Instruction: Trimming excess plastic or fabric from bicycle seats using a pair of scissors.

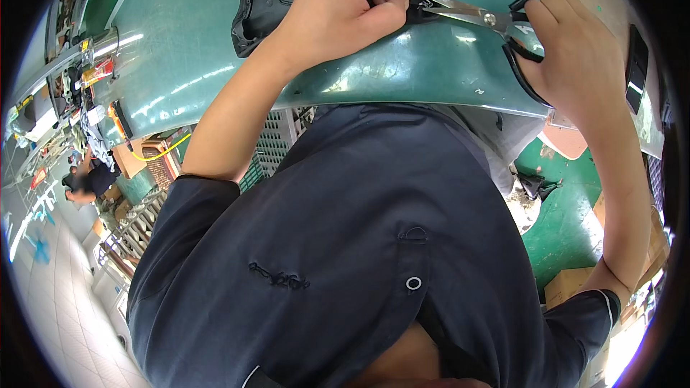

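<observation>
A black moulded piece (260, 20) with a small green dot lies on the green tabletop (194, 65), partly covered by my left hand (348, 13). The fingers of that hand are pinched at the piece's narrow right end (422, 8); what exactly sits between the fingertips is hidden. My right hand (578, 50) grips a pair of scissors (490, 19) with black handles, its fingers through the loops. The blades point left, slightly parted, and their tips meet the narrow end close to my left fingertips.
A dark flat device (636, 68) lies beyond my right wrist. To the left, an orange-and-black tool (120, 119) and a yellow cable (162, 152) are by the table's edge. A grey plastic crate (277, 136) stands below. Another person (90, 179) is far left. Cardboard boxes (566, 286) stand lower right.
</observation>
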{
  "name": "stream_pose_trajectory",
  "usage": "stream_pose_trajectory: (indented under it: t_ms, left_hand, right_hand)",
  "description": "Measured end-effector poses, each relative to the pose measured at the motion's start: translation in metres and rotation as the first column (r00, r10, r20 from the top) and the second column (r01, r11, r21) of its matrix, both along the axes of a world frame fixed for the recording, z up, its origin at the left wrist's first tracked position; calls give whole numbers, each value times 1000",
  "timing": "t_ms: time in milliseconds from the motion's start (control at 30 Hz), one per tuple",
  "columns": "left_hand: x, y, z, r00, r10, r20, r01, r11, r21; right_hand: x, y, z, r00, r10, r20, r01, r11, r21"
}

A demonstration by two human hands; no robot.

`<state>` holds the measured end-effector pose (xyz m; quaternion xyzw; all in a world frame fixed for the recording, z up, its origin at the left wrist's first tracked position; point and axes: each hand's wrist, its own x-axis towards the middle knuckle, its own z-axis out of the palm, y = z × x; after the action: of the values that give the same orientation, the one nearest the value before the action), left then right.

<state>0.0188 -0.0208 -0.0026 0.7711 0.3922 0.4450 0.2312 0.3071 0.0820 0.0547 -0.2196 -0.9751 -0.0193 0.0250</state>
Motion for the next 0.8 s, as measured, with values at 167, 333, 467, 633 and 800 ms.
stream_pose_trajectory:
  t_ms: [167,333,467,633,800]
  left_hand:
    - [0,-1,0,1000,-13,4,13,1000,-11]
    - [-2,-3,-3,1000,-7,14,8,1000,-22]
    - [-5,-2,-4,1000,-11,22,10,1000,28]
    - [-9,-5,5,993,-10,114,25,990,-135]
    - [-19,-3,-2,980,-91,174,122,977,-176]
  right_hand:
    - [-9,4,-7,999,9,43,-10,1000,15]
    - [-9,9,-14,999,36,30,-35,999,-36]
    - [-6,9,-19,997,78,8,-77,995,-69]
    - [11,13,-29,991,127,-27,-129,991,-46]
    - [7,9,-18,984,41,-171,-42,999,-1]
